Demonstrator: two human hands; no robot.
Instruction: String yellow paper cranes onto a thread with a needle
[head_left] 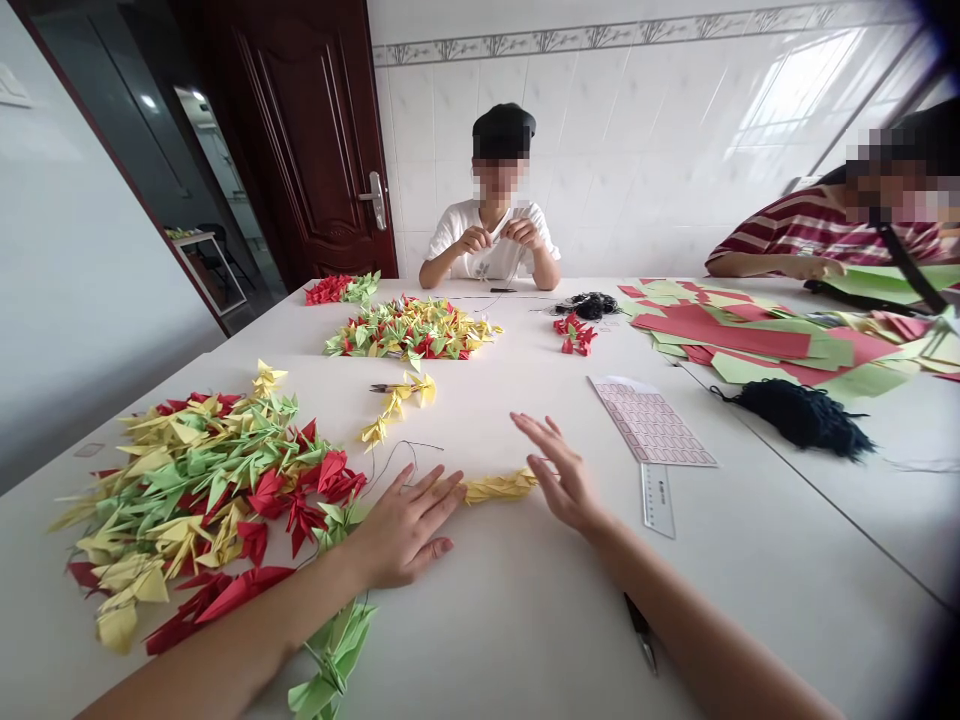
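Note:
A short row of yellow folded-paper cranes (499,487) lies on the white table between my two hands. My left hand (409,525) is laid flat with fingers outstretched, its fingertips at the row's left end. At the right end, my right hand (566,480) is held with its fingers extended, close beside the cranes; whether it touches them I cannot tell. Dark thread (394,455) curls behind my left hand. Under and beside my left forearm lie green paper cranes (334,655) on a thread and larger red ones (225,597).
To the left spreads a heap of paper cranes (217,470); another pile (412,330) lies farther back. On the right are a sticker sheet (652,420), a ruler (658,500), black thread (802,415) and coloured paper (757,335). A pen-like tool (640,632) lies by my right forearm. Two people sit opposite.

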